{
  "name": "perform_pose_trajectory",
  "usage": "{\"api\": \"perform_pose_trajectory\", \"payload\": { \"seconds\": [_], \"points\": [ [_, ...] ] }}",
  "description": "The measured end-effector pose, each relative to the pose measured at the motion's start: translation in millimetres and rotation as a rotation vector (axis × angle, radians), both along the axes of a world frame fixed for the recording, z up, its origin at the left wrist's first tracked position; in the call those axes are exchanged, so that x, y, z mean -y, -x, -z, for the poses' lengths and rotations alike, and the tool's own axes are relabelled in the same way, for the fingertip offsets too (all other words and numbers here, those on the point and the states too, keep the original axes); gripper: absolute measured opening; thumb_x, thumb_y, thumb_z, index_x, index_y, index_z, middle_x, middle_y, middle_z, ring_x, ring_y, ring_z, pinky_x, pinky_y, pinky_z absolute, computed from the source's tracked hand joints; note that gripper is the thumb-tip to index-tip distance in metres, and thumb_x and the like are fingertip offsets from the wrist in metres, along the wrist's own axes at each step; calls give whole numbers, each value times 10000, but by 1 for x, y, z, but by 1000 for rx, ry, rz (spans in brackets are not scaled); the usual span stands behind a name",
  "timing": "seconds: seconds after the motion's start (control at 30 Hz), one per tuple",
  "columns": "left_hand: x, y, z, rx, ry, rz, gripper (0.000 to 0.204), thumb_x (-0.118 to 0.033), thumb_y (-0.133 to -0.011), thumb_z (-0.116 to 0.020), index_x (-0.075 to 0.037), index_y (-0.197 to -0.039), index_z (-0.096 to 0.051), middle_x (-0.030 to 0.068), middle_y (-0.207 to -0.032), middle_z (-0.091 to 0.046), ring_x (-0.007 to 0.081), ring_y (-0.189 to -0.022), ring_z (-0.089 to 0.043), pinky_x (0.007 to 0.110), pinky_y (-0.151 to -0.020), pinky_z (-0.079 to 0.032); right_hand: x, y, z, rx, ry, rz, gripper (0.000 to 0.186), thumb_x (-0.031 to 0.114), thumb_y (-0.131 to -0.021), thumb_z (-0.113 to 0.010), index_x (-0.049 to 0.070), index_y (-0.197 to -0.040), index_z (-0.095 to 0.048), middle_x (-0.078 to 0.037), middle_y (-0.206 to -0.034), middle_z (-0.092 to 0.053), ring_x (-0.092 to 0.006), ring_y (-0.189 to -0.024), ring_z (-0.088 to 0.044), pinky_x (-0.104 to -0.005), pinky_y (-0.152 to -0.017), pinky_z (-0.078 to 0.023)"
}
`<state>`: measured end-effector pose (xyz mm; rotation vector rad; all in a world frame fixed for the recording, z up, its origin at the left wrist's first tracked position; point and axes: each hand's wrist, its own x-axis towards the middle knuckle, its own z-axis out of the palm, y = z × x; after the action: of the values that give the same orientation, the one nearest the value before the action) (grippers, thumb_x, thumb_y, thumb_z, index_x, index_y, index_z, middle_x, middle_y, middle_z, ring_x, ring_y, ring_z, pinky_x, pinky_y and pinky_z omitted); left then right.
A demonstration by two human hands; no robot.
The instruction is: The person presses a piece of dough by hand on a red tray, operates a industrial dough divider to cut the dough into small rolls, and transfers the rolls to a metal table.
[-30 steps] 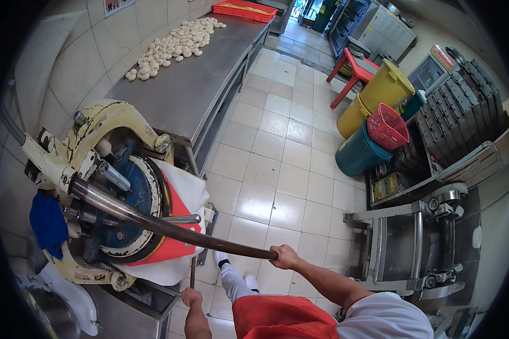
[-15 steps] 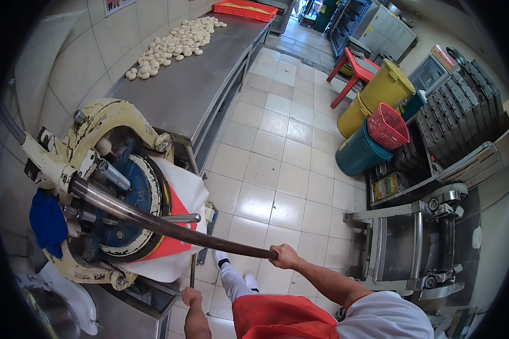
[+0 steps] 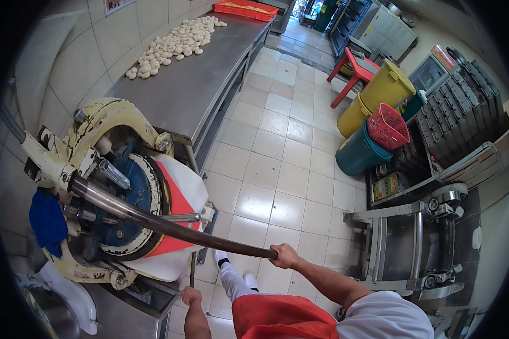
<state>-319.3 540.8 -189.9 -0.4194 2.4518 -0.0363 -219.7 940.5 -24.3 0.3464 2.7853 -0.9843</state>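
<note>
At the left stands a worn cream-and-blue dough press [image 3: 131, 195], with a coil spring and a round blue head. From it a long curved metal lever [image 3: 169, 229] reaches out to the right. My right hand [image 3: 284, 256] is wrapped round the lever's far end. Lower down, my left hand [image 3: 191, 295] is closed on a thin dark upright rod [image 3: 193, 270] beside the press. A red-and-white sheet or plate [image 3: 184, 186] sticks out from under the round head. A shorter steel handle [image 3: 182, 217] points out below the lever. What lies under the head is hidden.
A steel counter [image 3: 209, 76] along the wall bears many dough balls [image 3: 172, 45] and a red tray [image 3: 245, 9]. Across the tiled floor are yellow and teal bins [image 3: 362, 150], a red basket [image 3: 388, 125], stacked dark pans [image 3: 461, 107] and a roller machine [image 3: 418, 243].
The red-and-white piece under the press head has turned slightly, showing its red part further up and right. Both hands and the lever stay nearly where they were.
</note>
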Motion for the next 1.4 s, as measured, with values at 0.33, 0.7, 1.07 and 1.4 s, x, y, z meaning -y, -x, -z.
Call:
{"api": "perform_pose_trajectory", "payload": {
  "seconds": [0.33,0.7,1.07,1.4],
  "points": [
    [2,-4,5,-55,46,5,201,-116,-738,-694,-25,-914,-720,181,-1030,-689,328,-944,-690,385,-807,-579,1,1,0,-18,19,-6,171,232,-755,-670,95,-797,-576,-143,-664,-621,-389,-647,-620,-487,-611,-504],
    [2,-3,8,-48,27,-31,191,-112,-734,-693,-27,-903,-724,183,-1022,-691,328,-942,-690,390,-804,-577,1,1,2,10,13,13,169,223,-748,-672,97,-802,-573,-143,-661,-623,-391,-652,-620,-486,-614,-500],
    [9,-2,14,-28,28,-35,203,-115,-740,-686,-28,-920,-723,179,-1029,-690,335,-946,-687,391,-815,-574,3,3,-1,17,5,-9,178,237,-758,-666,93,-805,-572,-141,-681,-633,-388,-659,-626,-487,-625,-504],
    [5,-1,12,-25,15,-33,184,-109,-744,-684,-33,-907,-726,177,-1011,-696,325,-936,-693,385,-803,-579,0,1,-1,20,10,-3,184,236,-752,-674,92,-806,-572,-141,-672,-627,-389,-658,-622,-488,-626,-503]
  ]
}}
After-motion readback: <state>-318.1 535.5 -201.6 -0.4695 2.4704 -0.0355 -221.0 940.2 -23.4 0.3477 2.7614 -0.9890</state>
